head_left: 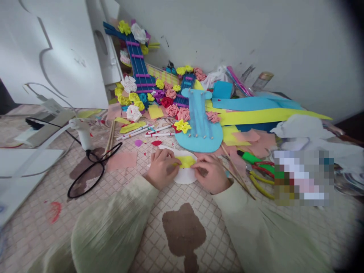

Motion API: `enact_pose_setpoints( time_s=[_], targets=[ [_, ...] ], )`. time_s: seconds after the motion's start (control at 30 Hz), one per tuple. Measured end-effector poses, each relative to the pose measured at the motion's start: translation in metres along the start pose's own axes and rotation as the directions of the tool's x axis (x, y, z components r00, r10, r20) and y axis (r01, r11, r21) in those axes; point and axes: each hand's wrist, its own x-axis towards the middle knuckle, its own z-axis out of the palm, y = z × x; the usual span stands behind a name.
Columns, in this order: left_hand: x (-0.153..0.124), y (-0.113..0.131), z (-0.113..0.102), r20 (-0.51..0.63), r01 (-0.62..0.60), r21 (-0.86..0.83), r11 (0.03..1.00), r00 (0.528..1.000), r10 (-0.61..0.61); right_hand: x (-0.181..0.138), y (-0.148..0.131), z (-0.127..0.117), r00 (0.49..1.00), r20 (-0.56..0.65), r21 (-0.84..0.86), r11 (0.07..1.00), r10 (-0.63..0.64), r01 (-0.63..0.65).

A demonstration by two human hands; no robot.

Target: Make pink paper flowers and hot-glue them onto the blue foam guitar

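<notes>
Both hands are over a white paper shape (185, 177) on the table, with a small yellow paper piece (184, 162) stretched between them. My left hand (163, 168) pinches the yellow piece's left end between thumb and fingers. At its right end, my right hand (211, 171) has thumb and index finger closed on the edge. Just behind them lies a light-blue guitar-shaped cutout (199, 142) with strings and small pegs, and a yellow paper flower (182, 126) rests at its left edge.
Dark-blue paper guitars (139, 68) with crepe flowers lean at the back. On the left are a glue gun (82, 134) and a looped black cord (85, 195). Pliers (260, 184), thin sticks (240, 180) and pink paper (256, 140) lie right. Markers (136, 132) lie behind my left hand.
</notes>
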Motion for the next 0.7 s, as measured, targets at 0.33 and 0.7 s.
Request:
enact_pose_setpoints(
  time_s=[0.33,0.7],
  targets=[
    [-0.001,-0.007,0.004,-0.026,-0.042,-0.013,0.999,0.999,0.042,0.010,0.008,0.005,0.983,0.060,-0.009,0.985,-0.173,0.174],
    [-0.001,-0.007,0.004,-0.023,-0.238,0.032,0.971,0.971,0.239,0.013,0.007,0.004,0.962,0.079,-0.098,0.959,-0.260,0.267]
  ],
)
